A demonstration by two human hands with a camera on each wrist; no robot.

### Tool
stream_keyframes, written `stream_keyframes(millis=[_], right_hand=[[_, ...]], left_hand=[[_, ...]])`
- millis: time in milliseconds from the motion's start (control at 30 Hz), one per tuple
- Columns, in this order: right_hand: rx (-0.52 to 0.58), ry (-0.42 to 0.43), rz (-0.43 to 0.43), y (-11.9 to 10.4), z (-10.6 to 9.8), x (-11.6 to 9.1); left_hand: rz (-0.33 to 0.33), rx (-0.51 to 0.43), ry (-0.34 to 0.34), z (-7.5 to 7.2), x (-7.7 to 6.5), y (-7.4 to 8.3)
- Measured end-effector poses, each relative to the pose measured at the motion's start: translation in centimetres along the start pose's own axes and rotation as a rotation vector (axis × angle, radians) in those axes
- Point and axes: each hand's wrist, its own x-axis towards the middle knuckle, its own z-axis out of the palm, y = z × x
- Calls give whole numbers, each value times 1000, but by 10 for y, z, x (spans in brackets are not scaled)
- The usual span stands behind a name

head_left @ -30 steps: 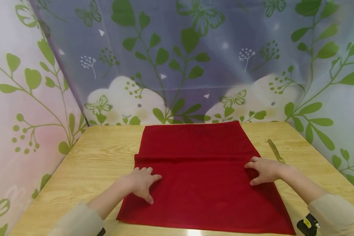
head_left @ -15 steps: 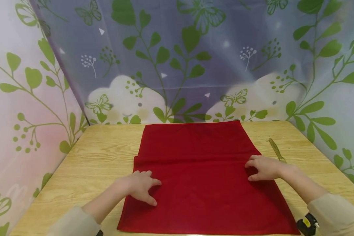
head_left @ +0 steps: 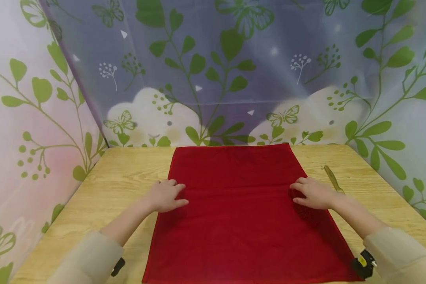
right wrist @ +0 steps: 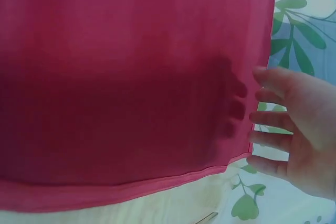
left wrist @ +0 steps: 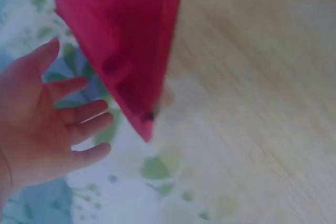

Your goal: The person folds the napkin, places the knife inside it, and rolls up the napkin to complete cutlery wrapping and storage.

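Observation:
A red cloth lies spread over the table, with faint creases across its middle. At its left edge is my left hand, fingers apart and thumb pointing inward over the fabric. The left wrist view shows this hand with its fingers loosely extended beside the cloth, holding nothing. Over the opposite edge sits my right hand, its fingers slightly bent. In the right wrist view, the fingers of that hand are relaxed, and their shadow falls on the cloth.
On the wooden table, right of the cloth, lies a slim gold-coloured utensil, its near end beside my right wrist. Leaf-patterned fabric walls rise behind the table and on both sides. A black device sits beneath my right cuff.
My left hand has moved away from me along the cloth's left edge; my right hand has shifted slightly forward and left. The raised fold across the cloth has flattened, and its front has slid nearer.

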Motion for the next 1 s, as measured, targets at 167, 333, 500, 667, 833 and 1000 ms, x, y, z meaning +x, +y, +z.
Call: stream_keyframes(millis=[167, 333, 500, 667, 833, 1000], right_hand=[[-96, 52, 62, 5, -3, 14], [-141, -26, 121, 8, 0, 20], [-99, -119, 180, 9, 7, 19], [-72, -91, 189, 9, 10, 22], [-45, -86, 206, 10, 9, 24], [13, -57, 213, 16, 11, 23]], left_hand=[[-101, -43, -159, 5, 25, -20], [-144, -40, -219, 11, 30, -25], [-140, -32, -206, 13, 32, -26], [-127, -18, -166, 14, 34, -30], [-94, -2, -136, 13, 37, -33], [-86, -13, -133, 12, 40, -34]])
